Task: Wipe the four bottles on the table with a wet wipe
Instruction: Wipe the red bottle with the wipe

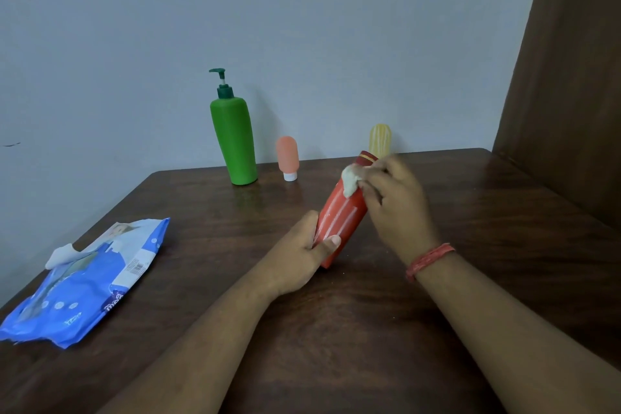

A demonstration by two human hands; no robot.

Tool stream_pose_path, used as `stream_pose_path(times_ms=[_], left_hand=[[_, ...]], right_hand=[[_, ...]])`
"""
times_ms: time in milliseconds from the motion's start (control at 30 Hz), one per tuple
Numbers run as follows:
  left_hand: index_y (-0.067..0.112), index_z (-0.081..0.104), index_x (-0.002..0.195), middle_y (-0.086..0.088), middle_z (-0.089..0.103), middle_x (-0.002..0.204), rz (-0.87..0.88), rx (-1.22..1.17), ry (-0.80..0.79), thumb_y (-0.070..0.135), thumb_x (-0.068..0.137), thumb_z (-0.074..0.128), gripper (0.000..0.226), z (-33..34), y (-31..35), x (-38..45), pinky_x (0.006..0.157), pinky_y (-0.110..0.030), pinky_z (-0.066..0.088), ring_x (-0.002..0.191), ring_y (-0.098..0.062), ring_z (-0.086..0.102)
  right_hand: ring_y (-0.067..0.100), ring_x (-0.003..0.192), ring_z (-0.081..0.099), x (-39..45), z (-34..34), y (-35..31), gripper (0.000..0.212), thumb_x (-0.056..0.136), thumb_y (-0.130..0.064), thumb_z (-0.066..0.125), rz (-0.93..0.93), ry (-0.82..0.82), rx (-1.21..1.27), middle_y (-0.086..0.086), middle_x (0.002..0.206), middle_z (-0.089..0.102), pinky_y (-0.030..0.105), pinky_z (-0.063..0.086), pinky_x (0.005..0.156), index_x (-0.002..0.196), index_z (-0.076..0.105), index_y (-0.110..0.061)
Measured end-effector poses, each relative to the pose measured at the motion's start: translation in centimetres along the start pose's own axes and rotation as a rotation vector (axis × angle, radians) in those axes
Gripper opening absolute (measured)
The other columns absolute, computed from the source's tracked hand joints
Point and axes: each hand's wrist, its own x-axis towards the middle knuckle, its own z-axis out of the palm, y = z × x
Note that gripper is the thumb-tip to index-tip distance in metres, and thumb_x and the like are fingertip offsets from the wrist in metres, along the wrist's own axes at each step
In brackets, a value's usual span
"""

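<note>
Two grips: left hand [295, 259] clamps red cylindrical bottle [339, 215]; right hand [396, 202] pinches crumpled wipe [350, 181].

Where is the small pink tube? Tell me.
In the head view the pink tube stands cap-down at the table's far edge, between the green pump bottle and the yellow tube.

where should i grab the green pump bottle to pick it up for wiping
Grip the green pump bottle round the middle of its body, coming from the front, the open side facing you. It stands upright near the wall, the body looks broad and smooth, while the pump head is thin and likely to give. The pink tube stands close on its right.
</note>
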Motion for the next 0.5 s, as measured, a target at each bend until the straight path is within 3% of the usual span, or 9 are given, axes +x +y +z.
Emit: stream_pose_path(times_ms=[100, 167, 267, 367, 433, 500], left_hand=[[0.025, 0.043, 0.122, 0.009, 0.052, 0.106, 0.008, 0.005, 0.031, 0.041, 0.102, 0.053, 0.028, 0.1, 0.1, 0.0, 0.078, -0.024, 0.044, 0.095, -0.007, 0.053], [0.025, 0.043, 0.120, 0.008, 0.052, 0.105, 0.013, 0.060, 0.037, 0.041, 0.102, 0.053, 0.026, 0.1, 0.2, 0.0, 0.078, -0.027, 0.046, 0.095, -0.010, 0.053], [0.028, 0.040, 0.120, 0.009, 0.049, 0.108, 0.034, 0.145, 0.031, 0.043, 0.101, 0.052, 0.027, 0.3, 0.5, 0.0, 0.081, -0.029, 0.047, 0.098, -0.010, 0.052], [0.029, 0.041, 0.115, 0.012, 0.048, 0.102, 0.063, 0.162, 0.062, 0.042, 0.101, 0.054, 0.024, 0.5, 0.4, 0.2, 0.077, -0.029, 0.045, 0.093, -0.010, 0.051], [0.027, 0.044, 0.113, 0.012, 0.050, 0.099, 0.073, 0.167, 0.080, 0.041, 0.100, 0.055, 0.021, 0.6, 0.3, 0.2, 0.081, -0.036, 0.048, 0.092, -0.013, 0.052], [0.027, 0.045, 0.113, 0.010, 0.052, 0.101, 0.064, 0.181, 0.081, 0.042, 0.100, 0.055, 0.022, 0.7, 0.3, 0.3, 0.085, -0.040, 0.050, 0.094, -0.014, 0.053]], right_hand=[[0.019, 0.090, 0.056, -0.2, 0.0, -0.4, 0.013, 0.086, -0.004, 0.070, -0.220, -0.133, -0.177, 0.005, 0.097, 0.057, 0.035, 0.055, 0.076, 0.093, 0.073, -0.015], [0.022, 0.090, 0.055, 0.4, -0.6, -0.3, 0.008, 0.089, -0.015, 0.072, -0.152, -0.082, -0.287, 0.004, 0.098, 0.055, 0.038, 0.056, 0.075, 0.096, 0.071, -0.018], [0.023, 0.097, 0.052, 0.9, -1.2, 0.0, 0.020, 0.094, -0.023, 0.064, -0.024, -0.048, -0.380, 0.003, 0.104, 0.051, 0.036, 0.051, 0.080, 0.113, 0.070, -0.020], [0.025, 0.098, 0.052, 0.6, -0.8, -0.8, 0.022, 0.084, -0.013, 0.073, -0.125, -0.170, -0.383, 0.005, 0.105, 0.053, 0.039, 0.052, 0.079, 0.104, 0.073, -0.021], [0.025, 0.100, 0.051, 0.5, -0.6, -1.6, 0.021, 0.081, -0.016, 0.075, -0.203, -0.241, -0.436, 0.004, 0.104, 0.055, 0.041, 0.047, 0.082, 0.101, 0.075, -0.022], [0.025, 0.105, 0.049, 0.7, -1.1, -1.9, 0.019, 0.084, -0.020, 0.070, -0.169, -0.256, -0.521, 0.002, 0.108, 0.054, 0.043, 0.042, 0.086, 0.102, 0.074, -0.025]])
